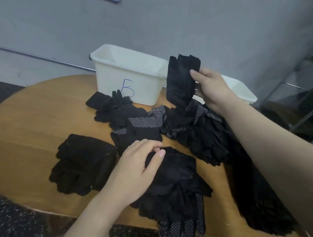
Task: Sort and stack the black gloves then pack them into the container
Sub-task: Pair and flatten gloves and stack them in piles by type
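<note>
My right hand holds a plain black glove upright in the air, just right of the white container marked "B". My left hand rests on the cuff end of a near stack of black gloves, fingers lightly curled on the fabric. A second neat stack lies to its left. A loose heap of black gloves, some with white grip dots, spreads across the middle of the round wooden table. More gloves lie under my right forearm.
A second white container stands behind my right hand, partly hidden. The grey wall is close behind both bins. A metal shelf frame stands at the right. Dark speckled floor surrounds the table's near edge.
</note>
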`<act>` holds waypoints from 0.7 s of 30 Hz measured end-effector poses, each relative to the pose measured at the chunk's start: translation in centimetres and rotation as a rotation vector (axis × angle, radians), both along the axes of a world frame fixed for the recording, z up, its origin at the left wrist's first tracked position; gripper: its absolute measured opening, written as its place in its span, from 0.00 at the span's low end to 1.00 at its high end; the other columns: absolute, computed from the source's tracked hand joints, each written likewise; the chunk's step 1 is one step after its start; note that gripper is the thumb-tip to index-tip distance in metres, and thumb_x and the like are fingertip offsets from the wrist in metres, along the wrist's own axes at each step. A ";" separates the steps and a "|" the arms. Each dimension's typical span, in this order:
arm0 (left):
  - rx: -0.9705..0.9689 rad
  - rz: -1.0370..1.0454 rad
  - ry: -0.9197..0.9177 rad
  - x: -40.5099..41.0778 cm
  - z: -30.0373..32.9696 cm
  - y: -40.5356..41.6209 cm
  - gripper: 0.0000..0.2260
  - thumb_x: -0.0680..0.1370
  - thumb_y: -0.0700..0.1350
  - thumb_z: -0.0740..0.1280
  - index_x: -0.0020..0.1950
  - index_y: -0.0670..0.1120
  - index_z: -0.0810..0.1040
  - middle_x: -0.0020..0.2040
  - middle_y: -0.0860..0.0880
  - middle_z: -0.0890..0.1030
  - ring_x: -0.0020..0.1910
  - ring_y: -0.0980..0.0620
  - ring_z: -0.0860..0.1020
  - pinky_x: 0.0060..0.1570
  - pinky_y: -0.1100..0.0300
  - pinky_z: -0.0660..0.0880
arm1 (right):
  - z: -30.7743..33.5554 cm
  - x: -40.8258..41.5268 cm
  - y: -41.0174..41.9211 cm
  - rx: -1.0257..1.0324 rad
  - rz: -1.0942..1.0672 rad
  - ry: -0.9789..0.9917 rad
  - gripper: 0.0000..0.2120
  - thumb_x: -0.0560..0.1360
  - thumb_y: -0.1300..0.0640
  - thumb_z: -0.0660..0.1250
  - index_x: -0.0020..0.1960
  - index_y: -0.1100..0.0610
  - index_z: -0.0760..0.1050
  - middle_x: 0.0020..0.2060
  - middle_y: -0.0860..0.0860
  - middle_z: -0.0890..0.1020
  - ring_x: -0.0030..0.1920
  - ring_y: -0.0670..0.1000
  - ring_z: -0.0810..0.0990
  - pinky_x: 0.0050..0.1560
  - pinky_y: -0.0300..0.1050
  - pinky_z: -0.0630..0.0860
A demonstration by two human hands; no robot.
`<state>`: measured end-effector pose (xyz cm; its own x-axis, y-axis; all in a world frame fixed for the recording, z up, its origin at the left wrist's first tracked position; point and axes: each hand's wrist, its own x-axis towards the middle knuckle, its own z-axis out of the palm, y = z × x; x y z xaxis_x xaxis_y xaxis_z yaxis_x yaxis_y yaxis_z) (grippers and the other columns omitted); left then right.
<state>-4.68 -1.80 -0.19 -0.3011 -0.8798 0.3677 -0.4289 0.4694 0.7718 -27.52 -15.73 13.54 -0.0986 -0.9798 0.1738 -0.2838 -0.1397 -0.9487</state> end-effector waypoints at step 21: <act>0.413 0.007 0.818 -1.0 1.6 1.3 0.12 0.84 0.42 0.65 0.50 0.32 0.78 0.43 0.37 0.84 0.41 0.43 0.82 0.44 0.49 0.78 | -4.2 3.5 15.3 0.170 0.099 -0.431 0.14 0.85 0.55 0.62 0.64 0.63 0.78 0.61 0.57 0.85 0.66 0.60 0.80 0.73 0.63 0.71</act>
